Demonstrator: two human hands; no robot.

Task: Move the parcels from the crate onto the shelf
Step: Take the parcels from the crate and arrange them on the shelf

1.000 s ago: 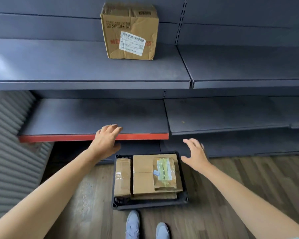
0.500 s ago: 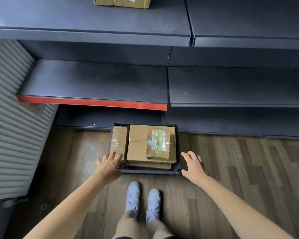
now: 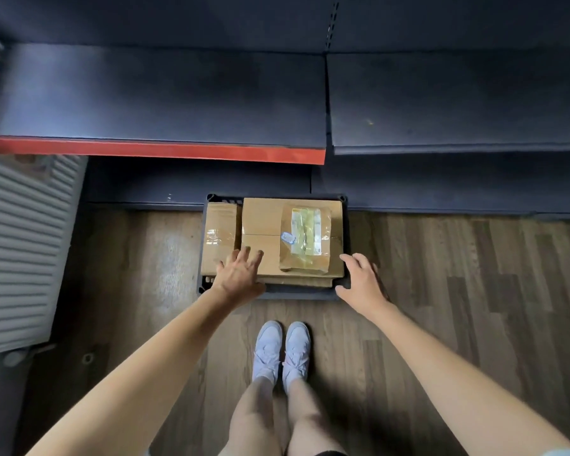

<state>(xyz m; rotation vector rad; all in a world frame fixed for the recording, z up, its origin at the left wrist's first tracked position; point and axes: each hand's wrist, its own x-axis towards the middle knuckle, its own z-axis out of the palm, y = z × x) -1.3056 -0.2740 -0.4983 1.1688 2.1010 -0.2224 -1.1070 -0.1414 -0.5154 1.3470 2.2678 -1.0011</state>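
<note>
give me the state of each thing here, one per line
left hand: open, fingers spread over the parcels
right hand: open, at the crate's right edge
crate: on the floor, holding parcels
big box: sealed, small parcel on top
red-edged shelf: bare where visible

Wood floor [image 3: 458,291] w/ dark crate [image 3: 297,295] of parcels, white shoes [image 3: 282,350]; dark shelf [image 3: 165,97] above.

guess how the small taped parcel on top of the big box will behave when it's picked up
The small parcel looks like a soft wrapped packet with creased paper, so it will probably flex rather than stay stiff. Its glossy tape may be a bit slippery under the fingers. It lies loose on the big box, so it could slide off if that box is tilted.
</note>
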